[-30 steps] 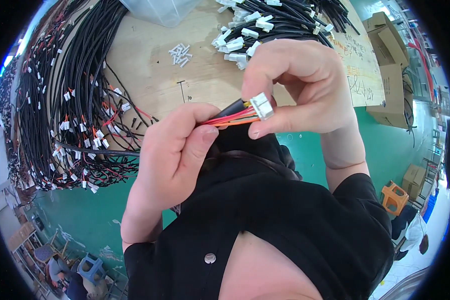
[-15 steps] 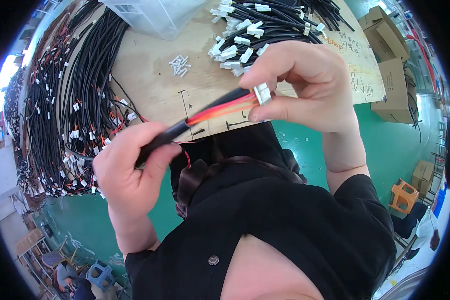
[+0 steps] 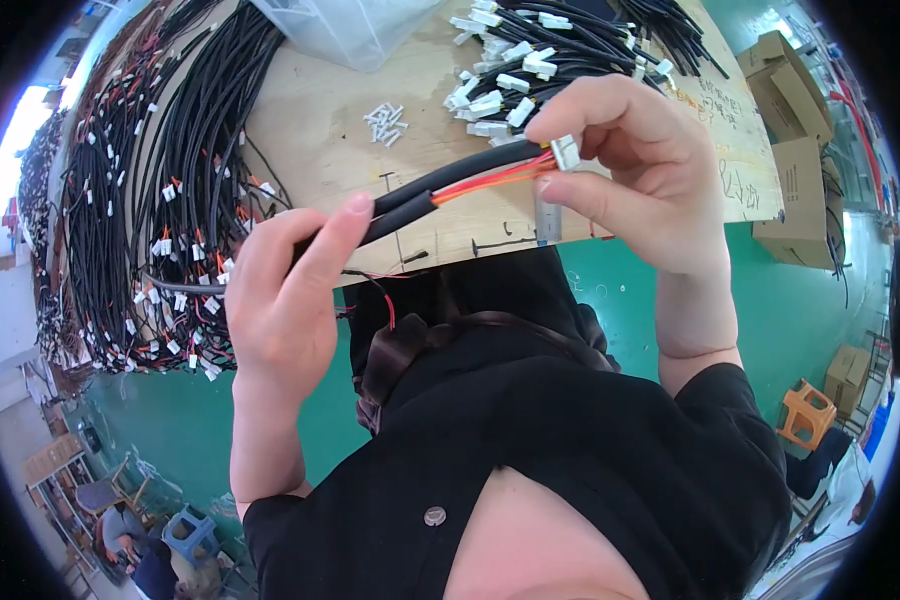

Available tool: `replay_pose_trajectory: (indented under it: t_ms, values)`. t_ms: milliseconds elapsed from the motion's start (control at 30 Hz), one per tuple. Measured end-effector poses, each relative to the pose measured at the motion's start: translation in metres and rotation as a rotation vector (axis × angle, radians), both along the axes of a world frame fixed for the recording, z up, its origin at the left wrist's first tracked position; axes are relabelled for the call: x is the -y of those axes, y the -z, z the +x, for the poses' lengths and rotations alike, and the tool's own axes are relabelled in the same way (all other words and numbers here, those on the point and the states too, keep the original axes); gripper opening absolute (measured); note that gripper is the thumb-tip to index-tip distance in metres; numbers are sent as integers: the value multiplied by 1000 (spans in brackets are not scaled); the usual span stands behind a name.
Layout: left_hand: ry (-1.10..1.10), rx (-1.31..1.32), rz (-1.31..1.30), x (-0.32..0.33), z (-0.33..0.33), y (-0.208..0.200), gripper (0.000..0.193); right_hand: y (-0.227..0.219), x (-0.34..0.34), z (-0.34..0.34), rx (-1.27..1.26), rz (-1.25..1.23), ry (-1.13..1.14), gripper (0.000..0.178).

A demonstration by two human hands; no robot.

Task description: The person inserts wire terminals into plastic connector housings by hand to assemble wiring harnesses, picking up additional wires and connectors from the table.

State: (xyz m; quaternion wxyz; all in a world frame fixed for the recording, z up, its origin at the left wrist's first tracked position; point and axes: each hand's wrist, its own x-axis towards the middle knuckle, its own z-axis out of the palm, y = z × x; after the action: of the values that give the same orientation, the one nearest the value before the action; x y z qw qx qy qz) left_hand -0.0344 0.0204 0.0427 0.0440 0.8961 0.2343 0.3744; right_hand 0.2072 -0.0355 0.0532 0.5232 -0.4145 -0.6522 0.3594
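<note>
A black-sleeved wire harness (image 3: 402, 215) stretches between my two hands above the table's front edge. Its end carries a white connector (image 3: 566, 153), with bare-lying red and orange wires (image 3: 485, 182) running from the sleeve into it. A second, thicker black strand (image 3: 460, 172) runs alongside up to the connector. My right hand (image 3: 655, 175) is closed on the connector end, pinching between thumb and forefinger. My left hand (image 3: 295, 285) is closed around the black sleeving, thumb and fingers wrapped over it. A thin red wire (image 3: 385, 300) dangles below, near my lap.
On the wooden table (image 3: 320, 140) lie a small heap of white pieces (image 3: 386, 123), bundles of black cables with white connectors (image 3: 530, 70) and a translucent bin (image 3: 355, 25). More black harnesses (image 3: 170, 200) cover the left. Cardboard boxes (image 3: 795, 190) and an orange stool (image 3: 807, 413) stand right.
My left hand has moved up and right along the harness, its fingers now straighter. The connector has shifted right and up; the two black strands show more clearly side by side.
</note>
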Motion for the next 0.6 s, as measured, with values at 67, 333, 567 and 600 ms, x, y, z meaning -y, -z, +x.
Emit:
replay_pose_trajectory:
  t_ms: [67,333,567,600]
  values:
    - [21,-9,-22,0,-8,0,40,-2,0,-10,-38,-76,-8,32]
    - [20,-214,-75,13,-29,2,38,2,-4,-24,350,119,-79,28]
    - [-1024,-207,392,14,-137,-120,24,-16,-15,-78,-238,34,-164,58]
    - [-1004,241,311,2,-175,-140,30,-10,-17,-85,-192,-41,-200,63]
